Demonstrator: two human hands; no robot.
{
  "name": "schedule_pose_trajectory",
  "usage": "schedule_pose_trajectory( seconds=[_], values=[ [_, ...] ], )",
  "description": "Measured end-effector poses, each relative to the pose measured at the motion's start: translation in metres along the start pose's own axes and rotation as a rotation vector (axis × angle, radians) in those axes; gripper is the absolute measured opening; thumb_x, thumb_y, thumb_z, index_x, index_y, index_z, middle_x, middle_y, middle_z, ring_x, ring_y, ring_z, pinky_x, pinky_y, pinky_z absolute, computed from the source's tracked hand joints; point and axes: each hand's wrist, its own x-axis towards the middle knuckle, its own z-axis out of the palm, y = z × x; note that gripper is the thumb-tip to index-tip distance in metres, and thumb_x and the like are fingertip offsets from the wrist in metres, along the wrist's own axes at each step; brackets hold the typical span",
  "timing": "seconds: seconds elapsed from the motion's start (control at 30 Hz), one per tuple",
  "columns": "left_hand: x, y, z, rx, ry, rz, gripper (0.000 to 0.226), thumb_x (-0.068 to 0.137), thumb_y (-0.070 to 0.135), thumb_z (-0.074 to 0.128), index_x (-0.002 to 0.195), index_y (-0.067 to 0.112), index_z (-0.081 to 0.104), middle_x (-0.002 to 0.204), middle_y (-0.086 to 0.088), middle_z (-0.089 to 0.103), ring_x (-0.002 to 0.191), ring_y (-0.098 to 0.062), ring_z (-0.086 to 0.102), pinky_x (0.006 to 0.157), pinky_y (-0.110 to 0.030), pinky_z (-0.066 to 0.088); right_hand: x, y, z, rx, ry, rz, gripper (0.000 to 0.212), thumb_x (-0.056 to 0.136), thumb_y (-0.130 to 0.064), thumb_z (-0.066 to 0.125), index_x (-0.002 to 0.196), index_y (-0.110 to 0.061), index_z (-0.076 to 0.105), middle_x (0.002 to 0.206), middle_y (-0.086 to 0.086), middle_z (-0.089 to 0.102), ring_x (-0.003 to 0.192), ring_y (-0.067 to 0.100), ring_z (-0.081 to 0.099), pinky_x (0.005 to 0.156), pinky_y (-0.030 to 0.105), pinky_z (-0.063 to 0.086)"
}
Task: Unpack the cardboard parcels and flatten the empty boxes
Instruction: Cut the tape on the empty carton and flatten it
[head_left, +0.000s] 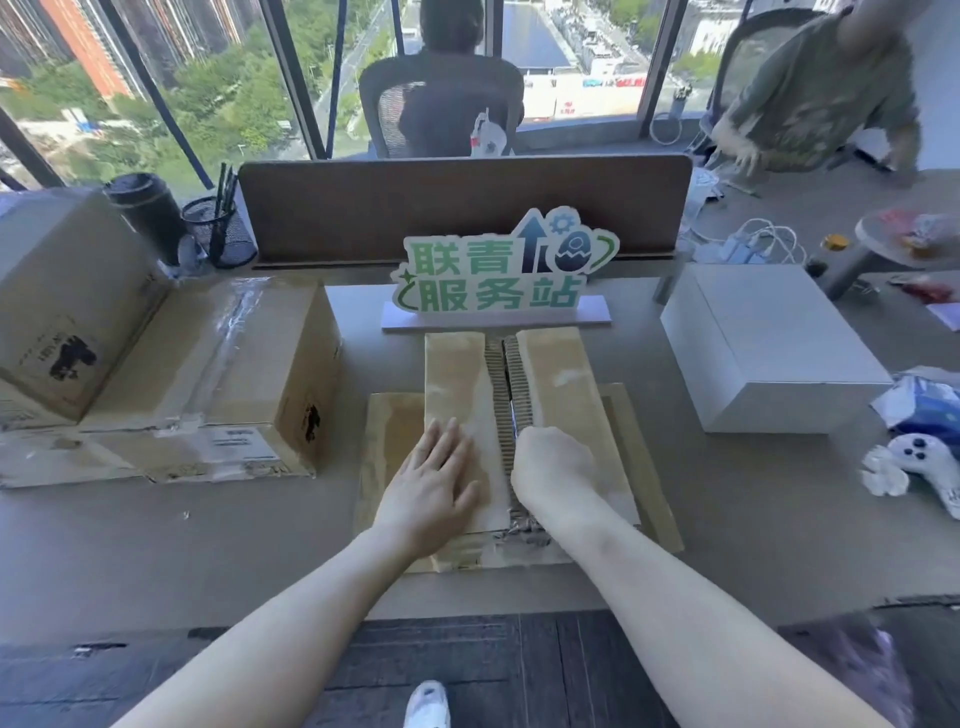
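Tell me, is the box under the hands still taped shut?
Partly cut. The box seam gapes at the far end, showing corrugated edges; the right hand holds a blade in it, and the left hand presses flat.

Left hand (434, 480) lies flat, fingers spread; right hand (550, 467) is fisted, both forearms stretched forward.

Matt brown corrugated cardboard parcel (550, 395), fluted edges exposed; glossy tape on a neighbouring cardboard box (218, 364); smooth white carton (769, 343)
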Motion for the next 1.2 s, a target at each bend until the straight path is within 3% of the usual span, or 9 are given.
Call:
schedule_pose_trajectory(
  seconds=[0.2, 0.47, 0.6, 0.7, 0.8, 0.9, 1.03, 1.2],
  values=[
    [0.000, 0.001, 0.008, -0.022, 0.077, -0.004, 0.064, 0.099, 0.046, 0.029, 0.157, 0.023, 0.014, 0.165, 0.005, -0.006, 0.150, -0.013, -0.015, 0.121, -0.031, -0.004, -0.034, -0.001, 0.023, -0.038, -0.087, 0.155, 0.028, 0.093, -0.004, 0.050, 0.116, -0.012, 0.064, 0.105, 0.007, 0.061, 0.089, 0.031, 0.061, 0.065, 0.033, 0.046],
    [0.001, -0.002, 0.009, -0.076, 0.067, 0.041, 0.065, 0.097, 0.040, 0.029, 0.157, 0.021, 0.014, 0.165, 0.003, -0.007, 0.149, -0.014, -0.017, 0.122, -0.035, -0.004, -0.086, -0.006, 0.031, -0.056, -0.092, 0.259, 0.032, 0.091, 0.000, 0.049, 0.115, -0.014, 0.065, 0.105, 0.008, 0.067, 0.094, 0.029, 0.065, 0.067, 0.032, 0.048],
    [0.002, -0.005, 0.007, -0.079, 0.044, 0.058, 0.066, 0.097, 0.041, 0.028, 0.157, 0.021, 0.012, 0.164, 0.003, -0.009, 0.149, -0.015, -0.019, 0.122, -0.036, -0.004, -0.108, 0.001, 0.043, 0.173, 0.087, 0.313, 0.041, 0.094, -0.011, 0.044, 0.119, -0.033, 0.066, 0.105, 0.000, 0.070, 0.090, 0.024, 0.064, 0.066, 0.029, 0.048],
    [0.005, -0.010, 0.000, -0.066, 0.031, 0.102, 0.063, 0.098, 0.043, 0.029, 0.156, 0.023, 0.018, 0.165, 0.003, -0.004, 0.151, -0.016, -0.012, 0.122, -0.037, -0.002, -0.119, 0.010, 0.062, 0.495, 0.246, 0.425, 0.030, 0.095, -0.014, 0.046, 0.106, -0.028, 0.071, 0.083, -0.004, 0.070, 0.076, 0.020, 0.062, 0.059, 0.031, 0.051],
    [0.009, -0.019, -0.007, -0.054, 0.046, 0.172, 0.051, 0.098, 0.042, 0.033, 0.147, 0.029, 0.035, 0.165, 0.002, 0.008, 0.151, -0.018, -0.002, 0.122, -0.037, 0.004, -0.122, 0.006, 0.082, 0.718, 0.278, 0.504, 0.032, 0.097, -0.014, 0.049, 0.117, -0.026, 0.071, 0.081, -0.009, 0.068, 0.067, 0.010, 0.057, 0.050, 0.017, 0.040],
    [0.010, -0.024, -0.005, -0.037, 0.032, 0.227, 0.049, 0.099, 0.041, 0.033, 0.147, 0.029, 0.034, 0.165, 0.001, 0.006, 0.151, -0.018, -0.006, 0.121, -0.037, 0.001, -0.118, -0.003, 0.093, 0.911, 0.341, 0.563, 0.031, 0.099, -0.013, 0.050, 0.123, -0.022, 0.068, 0.081, -0.005, 0.069, 0.060, 0.009, 0.054, 0.047, 0.013, 0.038],
    [0.009, -0.026, 0.000, -0.059, 0.041, 0.228, 0.053, 0.100, 0.040, 0.033, 0.151, 0.028, 0.029, 0.165, 0.002, 0.002, 0.151, -0.018, -0.011, 0.121, -0.037, -0.001, -0.112, -0.011, 0.101, 1.001, 0.406, 0.602, 0.031, 0.099, -0.011, 0.051, 0.124, -0.020, 0.067, 0.075, -0.002, 0.069, 0.057, 0.009, 0.052, 0.052, 0.022, 0.040],
    [0.010, -0.027, 0.004, -0.057, 0.044, 0.244, 0.055, 0.100, 0.039, 0.030, 0.152, 0.026, 0.027, 0.165, -0.001, 0.003, 0.151, -0.020, -0.013, 0.123, -0.039, 0.001, -0.106, -0.017, 0.104, 1.035, 0.457, 0.631, 0.033, 0.099, -0.009, 0.051, 0.128, -0.018, 0.065, 0.079, -0.002, 0.069, 0.056, 0.007, 0.051, 0.048, 0.016, 0.038]
  ],
)
